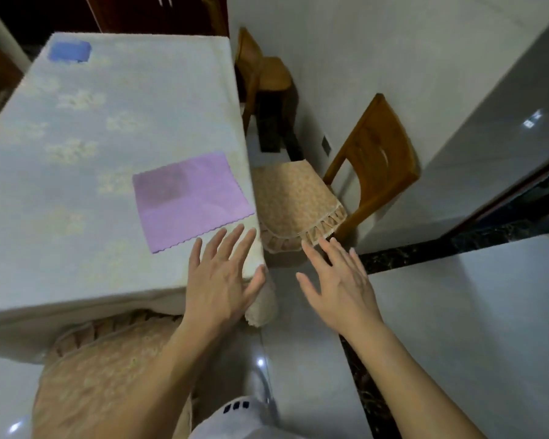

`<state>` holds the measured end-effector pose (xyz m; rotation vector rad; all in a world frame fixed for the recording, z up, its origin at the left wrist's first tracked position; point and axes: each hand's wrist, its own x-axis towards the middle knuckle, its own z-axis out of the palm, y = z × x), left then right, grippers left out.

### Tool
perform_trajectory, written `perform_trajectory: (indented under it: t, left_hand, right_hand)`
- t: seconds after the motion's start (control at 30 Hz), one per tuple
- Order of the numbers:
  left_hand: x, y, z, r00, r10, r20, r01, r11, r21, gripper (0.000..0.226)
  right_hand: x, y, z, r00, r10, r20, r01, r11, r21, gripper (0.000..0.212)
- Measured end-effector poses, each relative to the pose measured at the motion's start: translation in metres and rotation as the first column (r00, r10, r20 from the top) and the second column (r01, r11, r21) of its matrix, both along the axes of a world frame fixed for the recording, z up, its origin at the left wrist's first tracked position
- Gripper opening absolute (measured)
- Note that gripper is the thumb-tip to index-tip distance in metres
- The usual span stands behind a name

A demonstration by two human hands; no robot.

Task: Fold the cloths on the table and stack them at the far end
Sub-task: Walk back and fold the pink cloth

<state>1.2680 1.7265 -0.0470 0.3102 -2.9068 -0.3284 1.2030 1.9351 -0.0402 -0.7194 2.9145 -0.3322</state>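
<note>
Just beyond left hand (219, 280) | purple cloth (191, 198) flat | right hand (339, 283) off-table

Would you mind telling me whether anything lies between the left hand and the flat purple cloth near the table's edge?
Nothing visible does. The left hand, fingers straight, hovers just short of the flat purple cloth, with only bare pale floral tablecloth between them.
</note>
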Motion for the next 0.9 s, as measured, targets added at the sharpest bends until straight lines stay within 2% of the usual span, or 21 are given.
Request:
perform_trajectory:
  t: [0.6,0.9]
  left_hand:
    - [-0.068,-0.096,-0.014,0.946,0.311,0.091,-0.309,0.95,-0.033,0.066]
    - [-0.132,-0.125,-0.015,0.881,0.46,0.107,-0.456,0.888,-0.067,0.065]
  right_hand:
    - [-0.142,-0.113,-0.008,0.966,0.257,0.029,-0.255,0.965,-0.052,0.062]
    - [-0.237,-0.167,-0.02,0.899,0.438,0.025,-0.436,0.898,-0.052,0.066]
